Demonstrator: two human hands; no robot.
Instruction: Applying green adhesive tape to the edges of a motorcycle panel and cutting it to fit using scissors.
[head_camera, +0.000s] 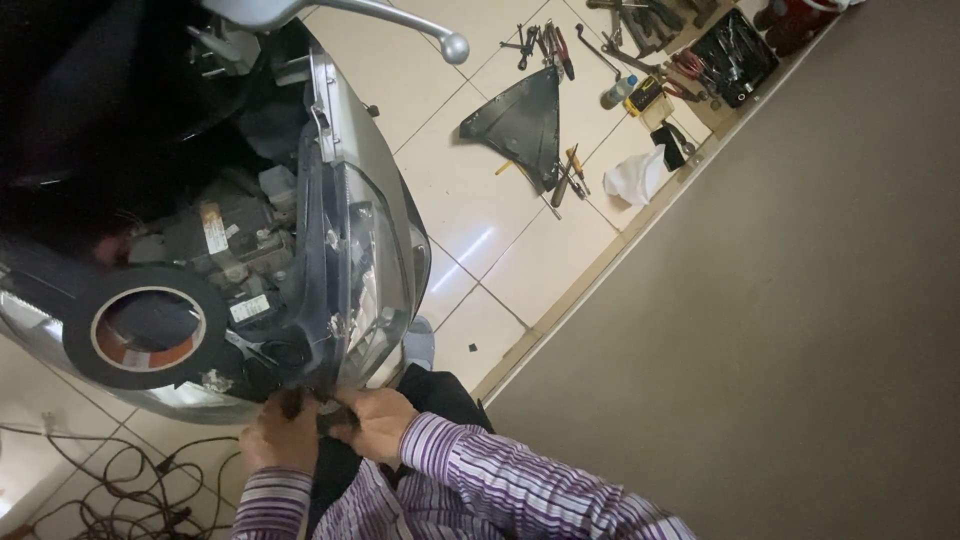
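A scooter with its front cover off fills the left, exposing wiring and the clear headlight unit (365, 265). My left hand (278, 437) and my right hand (378, 420) meet at the lower tip of the headlight frame. Both pinch a small dark piece (330, 415) there; what it is stays hidden by my fingers. A large roll of black tape (145, 328) hangs just left of my hands, against the open bodywork. Both my sleeves are purple striped.
On the tiled floor lie a black plastic panel (520, 120), screwdrivers (570, 175), a white rag (635, 178), scattered wrenches and pliers and an open tool case (738, 50). Dark cables (120, 480) coil at bottom left. A silver brake lever (400, 20) juts out above. A grey surface fills the right.
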